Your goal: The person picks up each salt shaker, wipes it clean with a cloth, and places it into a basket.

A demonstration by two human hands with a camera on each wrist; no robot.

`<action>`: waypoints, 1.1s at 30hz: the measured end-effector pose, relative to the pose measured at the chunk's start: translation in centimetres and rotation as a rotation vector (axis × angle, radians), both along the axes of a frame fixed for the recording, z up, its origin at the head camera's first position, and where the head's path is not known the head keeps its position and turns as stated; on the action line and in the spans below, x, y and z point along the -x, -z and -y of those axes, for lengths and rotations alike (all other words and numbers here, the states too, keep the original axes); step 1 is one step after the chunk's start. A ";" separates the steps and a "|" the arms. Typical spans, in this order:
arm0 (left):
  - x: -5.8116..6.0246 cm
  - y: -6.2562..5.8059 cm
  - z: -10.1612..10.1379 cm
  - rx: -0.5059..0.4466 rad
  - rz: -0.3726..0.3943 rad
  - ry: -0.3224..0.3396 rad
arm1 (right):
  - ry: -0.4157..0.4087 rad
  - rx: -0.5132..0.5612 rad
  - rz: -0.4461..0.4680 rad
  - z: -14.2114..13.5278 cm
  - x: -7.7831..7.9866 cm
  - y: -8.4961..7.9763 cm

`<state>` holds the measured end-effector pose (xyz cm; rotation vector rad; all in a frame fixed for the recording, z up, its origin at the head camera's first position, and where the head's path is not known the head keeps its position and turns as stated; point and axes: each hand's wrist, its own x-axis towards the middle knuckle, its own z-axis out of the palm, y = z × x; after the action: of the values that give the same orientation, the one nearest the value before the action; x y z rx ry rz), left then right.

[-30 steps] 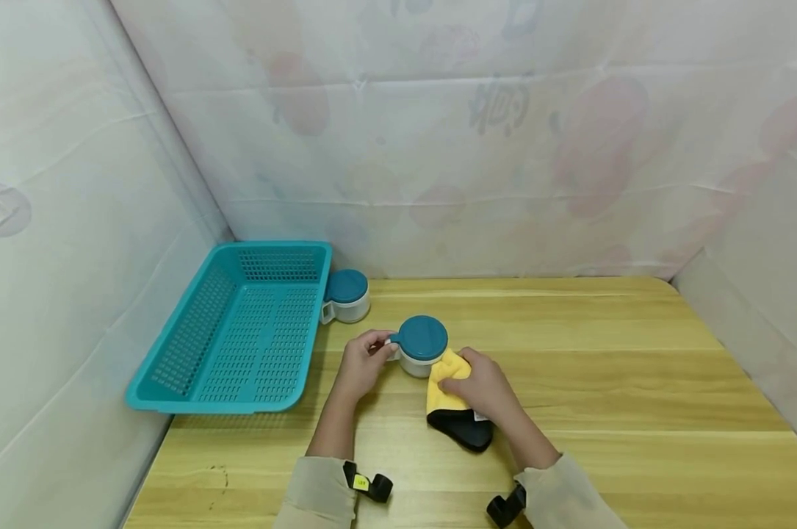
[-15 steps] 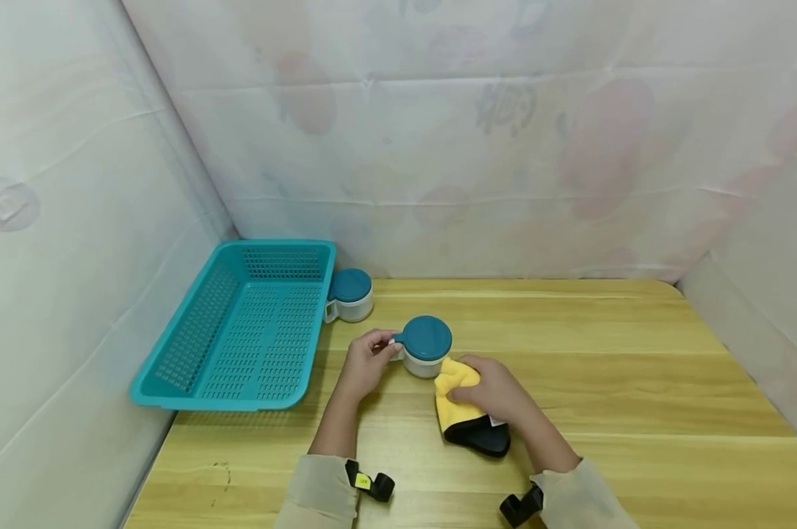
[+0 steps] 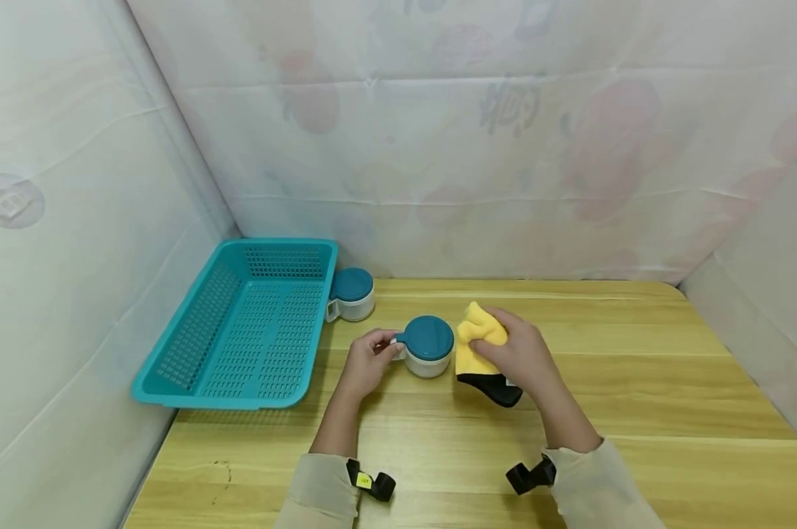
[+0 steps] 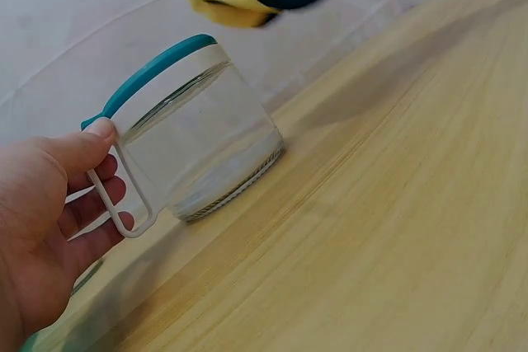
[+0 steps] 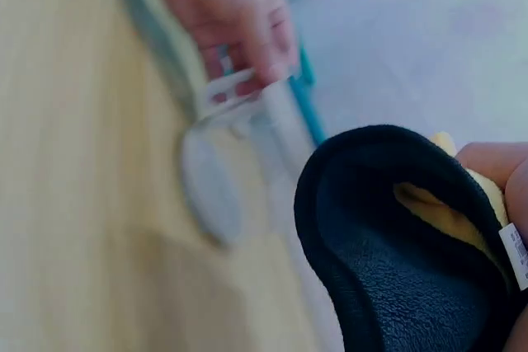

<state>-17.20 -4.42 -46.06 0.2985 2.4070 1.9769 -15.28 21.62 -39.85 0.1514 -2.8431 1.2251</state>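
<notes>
A clear glass seasoning jar (image 3: 427,365) with a blue lid and white handle stands on the table. My left hand (image 3: 365,362) grips its handle, thumb on top by the lid's tab and fingers curled through the loop, as the left wrist view (image 4: 62,179) shows. Just right of the jar, my right hand (image 3: 520,351) holds a bunched cloth (image 3: 479,339), yellow on one side and dark on the other. In the right wrist view the dark side of the cloth (image 5: 396,261) hangs folded, with a white label at its edge. A gap separates cloth and jar.
A turquoise plastic basket (image 3: 266,330) lies at the left beside the wall. Against its right side stands a second blue-lidded jar (image 3: 354,295). A printed fabric wall (image 3: 438,147) closes off the back of the wooden table (image 3: 636,382).
My right hand has lifted the cloth off the jar's lower right side and moved it right and farther back. The left hand keeps its grip on the jar's handle.
</notes>
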 end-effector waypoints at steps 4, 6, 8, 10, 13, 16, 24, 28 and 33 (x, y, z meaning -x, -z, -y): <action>-0.1 -0.2 -0.1 0.003 0.003 -0.003 | -0.055 0.045 -0.056 1.4 0.2 -1.3; -0.1 -0.2 -0.2 0.006 0.011 -0.011 | -0.086 0.033 -0.095 2.3 0.3 -1.7; 0.1 0.3 -0.2 0.000 0.002 -0.015 | -0.116 0.000 -0.132 3.1 0.6 -1.6; 0.0 0.3 -0.2 0.003 0.000 -0.014 | -0.138 -0.067 -0.174 4.0 0.8 -1.6; 0.4 1.1 -0.2 0.005 -0.009 -0.003 | -0.151 -0.196 -0.213 5.2 1.0 -1.0; 1.0 2.1 -0.3 0.009 0.001 0.005 | -0.146 -0.323 -0.234 6.3 1.0 -0.1; 1.6 3.6 -0.4 -0.027 -0.016 0.003 | -0.099 -0.416 -0.260 7.6 1.0 1.6; 1.6 3.5 -0.2 -0.013 -0.029 0.003 | -0.098 -0.437 -0.266 7.8 0.8 1.9; 1.6 3.6 0.0 -0.007 -0.014 -0.006 | -0.108 -0.395 -0.285 7.7 0.3 2.2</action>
<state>-18.82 -4.40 -49.64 0.3067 2.4129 1.9926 -15.63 13.89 -42.05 0.4569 -2.8079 0.5781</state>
